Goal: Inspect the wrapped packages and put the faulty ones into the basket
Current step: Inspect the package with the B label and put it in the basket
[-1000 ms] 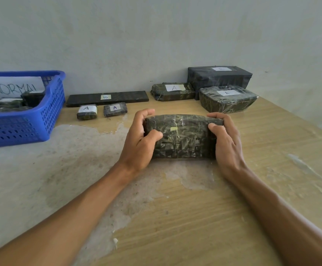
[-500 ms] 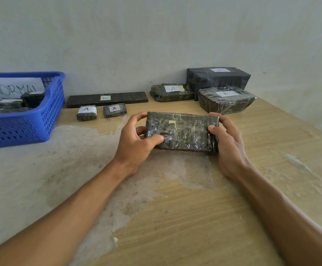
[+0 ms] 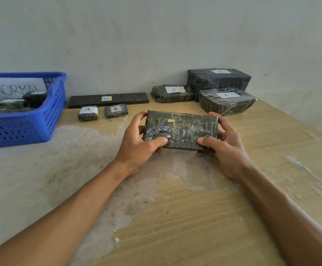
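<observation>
A dark wrapped package with shiny tape and a small yellow scrap on top is held above the table's middle. My left hand grips its left end, thumb on the top face. My right hand grips the right end the same way. The blue basket stands at the far left, with a paper sign and several dark packages inside.
Along the wall lie a long flat package marked B, two small ones marked A, a medium A package, a large A package and a big black box. The wooden table has worn pale patches.
Both hands have tilted the package so its broad top face turns up toward me. The thumbs have slid onto that face. Everything else stayed put.
</observation>
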